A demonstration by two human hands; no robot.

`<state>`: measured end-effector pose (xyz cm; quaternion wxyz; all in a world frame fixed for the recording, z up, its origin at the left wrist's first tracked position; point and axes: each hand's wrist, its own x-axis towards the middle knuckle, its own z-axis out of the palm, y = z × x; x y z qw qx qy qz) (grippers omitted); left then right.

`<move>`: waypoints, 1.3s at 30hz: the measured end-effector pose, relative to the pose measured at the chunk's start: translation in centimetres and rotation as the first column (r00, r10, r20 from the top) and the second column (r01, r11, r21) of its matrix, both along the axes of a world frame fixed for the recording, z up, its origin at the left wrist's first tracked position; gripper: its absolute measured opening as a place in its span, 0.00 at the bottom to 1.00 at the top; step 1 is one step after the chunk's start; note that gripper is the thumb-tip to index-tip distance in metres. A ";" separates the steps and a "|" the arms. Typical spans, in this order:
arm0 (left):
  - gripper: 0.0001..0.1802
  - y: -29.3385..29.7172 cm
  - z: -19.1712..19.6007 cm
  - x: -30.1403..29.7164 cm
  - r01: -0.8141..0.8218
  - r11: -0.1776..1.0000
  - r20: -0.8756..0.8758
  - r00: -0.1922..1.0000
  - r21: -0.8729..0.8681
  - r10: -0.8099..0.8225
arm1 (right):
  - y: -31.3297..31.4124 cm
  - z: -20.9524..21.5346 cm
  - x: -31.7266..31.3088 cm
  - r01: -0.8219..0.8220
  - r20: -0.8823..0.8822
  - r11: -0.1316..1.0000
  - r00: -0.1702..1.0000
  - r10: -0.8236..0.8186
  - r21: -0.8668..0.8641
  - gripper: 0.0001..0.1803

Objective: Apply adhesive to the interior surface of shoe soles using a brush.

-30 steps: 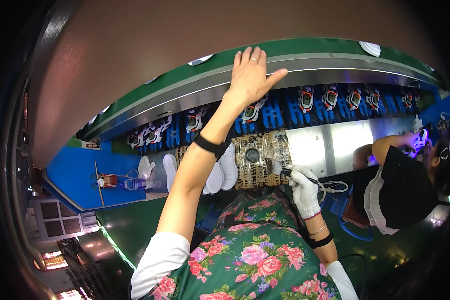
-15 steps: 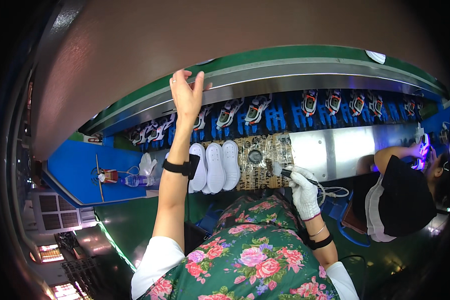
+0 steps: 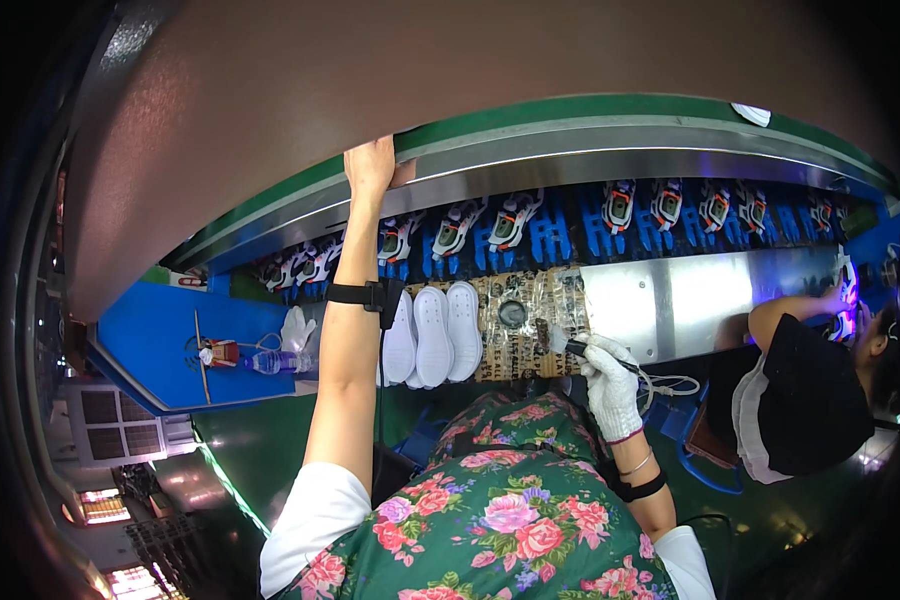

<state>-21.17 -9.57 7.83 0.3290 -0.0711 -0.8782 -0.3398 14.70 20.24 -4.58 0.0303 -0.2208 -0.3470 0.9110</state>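
My left hand (image 3: 370, 165) is bare and reaches over the metal edge onto the green conveyor belt (image 3: 630, 105), under a brown hood. Its fingers are hidden there, so what they touch does not show. In a white knitted glove, my right hand (image 3: 610, 385) is closed around the dark handle of a brush (image 3: 558, 340). The brush head points left over a tape-covered cardboard sheet (image 3: 510, 355) with a small round dark dish (image 3: 512, 314) on it. Left of the sheet lie several white shoe soles (image 3: 431, 338) side by side, next to my left forearm.
Beyond the bench, several shoe uppers (image 3: 453, 232) ride on blue racks. A metal plate (image 3: 695, 300) covers the bench's right part. A co-worker (image 3: 810, 400) sits at right, holding a lit shoe. At left, a plastic bottle (image 3: 270, 362) stands on the blue table (image 3: 160, 350).
My left hand has gone farther forward, its fingers passing out of sight under the hood. The right hand keeps the brush in nearly the same place.
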 end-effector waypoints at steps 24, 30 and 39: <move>0.19 -3.0 1.2 0.7 0.299 0.928 0.114 0.937 0.223 -0.330 | 0.6 0.5 0.0 0.005 0.018 1.000 1.000 -0.005 0.025 0.12; 0.12 -6.6 0.6 -2.3 0.303 0.906 0.382 0.832 0.294 -0.403 | 0.6 0.5 0.1 0.021 0.028 1.000 0.999 -0.022 0.022 0.12; 0.15 -5.2 3.6 1.4 0.203 0.691 0.355 0.738 0.694 -0.574 | 0.9 0.9 0.1 0.017 0.024 0.999 1.000 -0.018 0.033 0.12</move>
